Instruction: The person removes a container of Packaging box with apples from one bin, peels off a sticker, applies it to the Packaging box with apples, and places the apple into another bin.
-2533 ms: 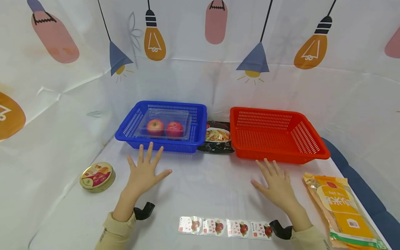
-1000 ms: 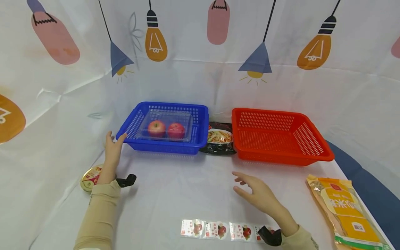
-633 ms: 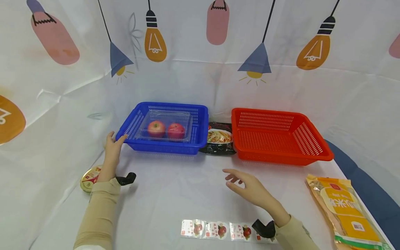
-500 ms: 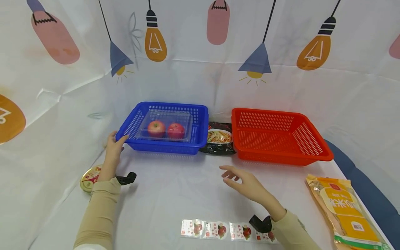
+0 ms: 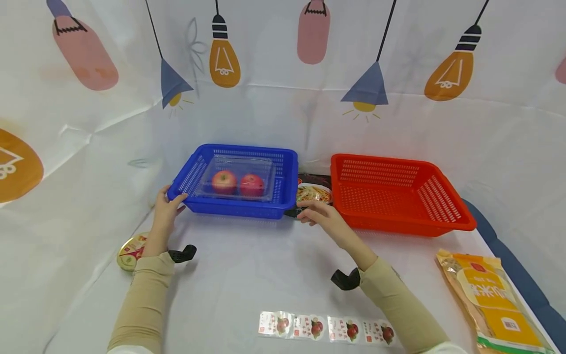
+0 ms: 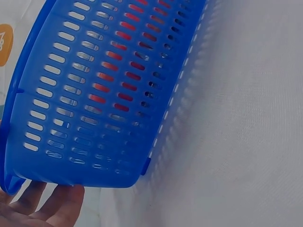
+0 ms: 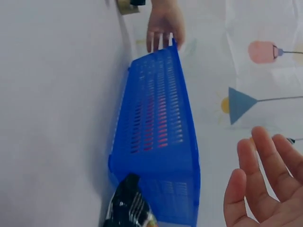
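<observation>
Sachets come first: four small apple-printed ones joined in a strip lie at the bottom centre of the head view, on the white surface. One orange-and-yellow bag lies at the lower right, close to the surface's right edge. One round tin sits at the lower left, partly behind the left sleeve. Bare surface lies open between the two forearms, from the strip up to the baskets.

Further in, the left hand touches the near left corner of the one blue basket, thumb on the rim; the left wrist view shows fingers under that corner, loosely extended and not curled round it. The right hand is open, fingers straight, at the basket's near right corner, just beside a dark noodle packet; whether it touches either cannot be told.

The blue basket stands at middle left and holds one clear plastic box with two red apples inside. The packet is wedged in the narrow gap between it and the one red basket at middle right. Behind both hangs a backdrop printed with bulbs and lamps.
</observation>
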The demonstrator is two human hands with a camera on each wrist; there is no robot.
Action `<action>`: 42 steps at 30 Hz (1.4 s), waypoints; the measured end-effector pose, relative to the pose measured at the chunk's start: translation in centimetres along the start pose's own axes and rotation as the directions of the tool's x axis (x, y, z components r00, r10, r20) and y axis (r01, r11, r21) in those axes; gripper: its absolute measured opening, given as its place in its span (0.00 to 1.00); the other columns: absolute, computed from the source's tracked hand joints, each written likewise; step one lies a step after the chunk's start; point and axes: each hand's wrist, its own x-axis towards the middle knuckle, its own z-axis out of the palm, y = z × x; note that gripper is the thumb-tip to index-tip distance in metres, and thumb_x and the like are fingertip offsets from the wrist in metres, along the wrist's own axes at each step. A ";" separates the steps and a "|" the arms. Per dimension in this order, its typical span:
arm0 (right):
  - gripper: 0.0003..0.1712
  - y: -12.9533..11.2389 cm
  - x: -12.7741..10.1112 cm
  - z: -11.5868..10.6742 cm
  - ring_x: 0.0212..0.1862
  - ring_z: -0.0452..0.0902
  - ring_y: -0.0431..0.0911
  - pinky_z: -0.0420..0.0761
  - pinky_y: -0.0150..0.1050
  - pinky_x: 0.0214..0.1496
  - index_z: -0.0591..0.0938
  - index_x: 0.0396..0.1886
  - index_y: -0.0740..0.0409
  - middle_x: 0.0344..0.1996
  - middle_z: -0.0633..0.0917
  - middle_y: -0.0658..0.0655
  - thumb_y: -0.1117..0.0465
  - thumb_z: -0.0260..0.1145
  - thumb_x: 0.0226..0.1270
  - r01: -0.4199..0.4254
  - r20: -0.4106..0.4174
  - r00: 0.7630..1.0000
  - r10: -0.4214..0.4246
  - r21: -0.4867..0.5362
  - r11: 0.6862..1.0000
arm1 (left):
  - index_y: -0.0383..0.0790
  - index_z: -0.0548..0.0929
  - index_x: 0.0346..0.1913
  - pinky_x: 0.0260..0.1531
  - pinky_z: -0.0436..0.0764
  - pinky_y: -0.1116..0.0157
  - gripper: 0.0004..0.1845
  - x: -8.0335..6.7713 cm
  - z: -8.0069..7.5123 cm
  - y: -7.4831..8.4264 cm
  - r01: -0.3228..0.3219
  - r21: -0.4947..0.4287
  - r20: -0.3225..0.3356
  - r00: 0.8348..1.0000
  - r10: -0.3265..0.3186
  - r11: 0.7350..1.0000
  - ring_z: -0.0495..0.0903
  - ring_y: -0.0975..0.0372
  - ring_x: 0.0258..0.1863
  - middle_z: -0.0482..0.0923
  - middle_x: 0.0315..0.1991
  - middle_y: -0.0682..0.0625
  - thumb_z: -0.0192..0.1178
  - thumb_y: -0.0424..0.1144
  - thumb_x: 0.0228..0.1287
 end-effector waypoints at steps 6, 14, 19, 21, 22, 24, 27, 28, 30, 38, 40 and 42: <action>0.22 0.0 3.6 0.7 0.50 0.75 0.54 0.73 0.49 0.55 0.73 0.56 0.63 0.46 0.80 0.64 0.53 0.51 0.71 -0.046 -0.062 0.997 0.052 0.088 0.995 | 0.41 0.40 0.72 0.61 0.64 0.53 0.40 0.1 0.4 -0.3 -0.016 -0.031 0.005 1.000 0.016 0.999 0.69 0.67 0.47 0.54 0.65 0.37 0.52 0.34 0.66; 0.18 0.6 8.6 2.2 0.53 0.74 0.53 0.72 0.48 0.58 0.75 0.53 0.63 0.50 0.79 0.63 0.57 0.54 0.70 -0.068 -0.171 0.981 0.094 0.150 0.986 | 0.43 0.40 0.73 0.62 0.63 0.55 0.40 0.1 1.0 -0.8 -0.027 -0.035 0.028 0.999 0.028 0.999 0.67 0.63 0.52 0.52 0.66 0.37 0.52 0.37 0.67; 0.18 1.0 10.6 3.3 0.58 0.69 0.58 0.69 0.51 0.60 0.75 0.53 0.65 0.55 0.75 0.65 0.60 0.53 0.69 -0.069 -0.175 0.980 0.100 0.176 0.982 | 0.44 0.38 0.73 0.63 0.62 0.56 0.39 0.1 1.3 -1.3 -0.028 -0.026 0.035 0.999 0.029 0.999 0.64 0.58 0.58 0.49 0.70 0.37 0.50 0.38 0.68; 0.18 1.1 11.3 3.7 0.59 0.67 0.58 0.68 0.52 0.60 0.75 0.53 0.64 0.56 0.74 0.64 0.60 0.54 0.69 -0.090 -0.176 0.977 0.116 0.151 0.984 | 0.44 0.39 0.73 0.63 0.62 0.57 0.39 0.2 1.3 -1.4 -0.031 -0.028 0.028 0.999 0.032 0.999 0.64 0.57 0.59 0.50 0.70 0.37 0.50 0.38 0.68; 0.18 1.1 11.6 3.9 0.60 0.66 0.57 0.68 0.52 0.60 0.75 0.54 0.63 0.58 0.72 0.63 0.60 0.54 0.68 -0.103 -0.177 0.976 0.125 0.127 0.987 | 0.44 0.39 0.73 0.63 0.62 0.57 0.39 0.2 1.3 -1.5 -0.033 -0.032 0.025 0.999 0.033 0.999 0.64 0.57 0.59 0.50 0.69 0.37 0.50 0.37 0.68; 0.20 1.1 12.1 4.4 0.62 0.63 0.55 0.67 0.52 0.60 0.73 0.56 0.60 0.60 0.69 0.61 0.59 0.55 0.67 -0.143 -0.186 0.970 0.155 0.075 0.987 | 0.45 0.39 0.73 0.63 0.62 0.58 0.39 0.1 1.4 -1.6 -0.035 -0.036 0.021 0.999 0.036 0.999 0.64 0.57 0.59 0.50 0.69 0.38 0.50 0.37 0.68; 0.26 1.3 12.9 5.1 0.64 0.59 0.53 0.65 0.52 0.61 0.67 0.62 0.56 0.65 0.62 0.59 0.57 0.57 0.66 -0.206 -0.189 0.959 0.210 0.036 0.978 | 0.46 0.40 0.73 0.63 0.63 0.59 0.38 0.0 1.3 -1.8 -0.036 -0.033 0.013 0.999 0.037 0.999 0.65 0.59 0.57 0.51 0.68 0.38 0.51 0.38 0.68; 0.28 1.3 13.2 5.3 0.65 0.57 0.53 0.65 0.53 0.61 0.65 0.64 0.54 0.66 0.60 0.60 0.57 0.57 0.65 -0.228 -0.189 0.954 0.231 0.037 0.973 | 0.47 0.40 0.73 0.63 0.63 0.59 0.38 0.0 1.2 -1.8 -0.035 -0.032 0.012 0.999 0.035 0.999 0.65 0.59 0.57 0.52 0.68 0.38 0.51 0.38 0.68; 0.32 1.5 13.7 5.6 0.65 0.56 0.54 0.64 0.53 0.62 0.60 0.67 0.53 0.68 0.55 0.61 0.56 0.57 0.65 -0.261 -0.188 0.945 0.267 0.058 0.964 | 0.49 0.40 0.73 0.63 0.63 0.60 0.38 -0.1 1.1 -1.9 -0.033 -0.028 0.012 0.999 0.033 0.999 0.65 0.60 0.57 0.52 0.68 0.39 0.51 0.38 0.68; 0.40 2.1 14.8 6.4 0.67 0.52 0.56 0.65 0.55 0.60 0.49 0.71 0.52 0.69 0.50 0.63 0.58 0.57 0.64 -0.354 -0.217 0.902 0.373 0.122 0.927 | 0.48 0.39 0.73 0.63 0.62 0.59 0.39 -0.6 0.8 -2.1 -0.047 -0.019 0.020 0.999 0.047 0.999 0.63 0.57 0.59 0.51 0.69 0.38 0.51 0.38 0.68; 0.45 2.3 15.0 6.6 0.69 0.49 0.56 0.67 0.56 0.59 0.42 0.73 0.50 0.70 0.48 0.62 0.57 0.58 0.64 -0.410 -0.198 0.875 0.441 0.179 0.894 | 0.48 0.39 0.73 0.63 0.62 0.59 0.39 -0.8 0.7 -2.2 -0.038 -0.009 0.017 0.999 0.038 0.999 0.63 0.57 0.59 0.51 0.69 0.39 0.50 0.38 0.68; 0.50 2.9 15.5 6.8 0.69 0.49 0.57 0.68 0.57 0.58 0.35 0.73 0.50 0.71 0.45 0.62 0.56 0.59 0.63 -0.475 -0.169 0.836 0.522 0.252 0.843 | 0.47 0.39 0.73 0.63 0.62 0.58 0.39 -0.9 0.6 -2.3 -0.033 -0.003 0.016 0.999 0.033 0.999 0.62 0.57 0.59 0.51 0.69 0.38 0.50 0.38 0.68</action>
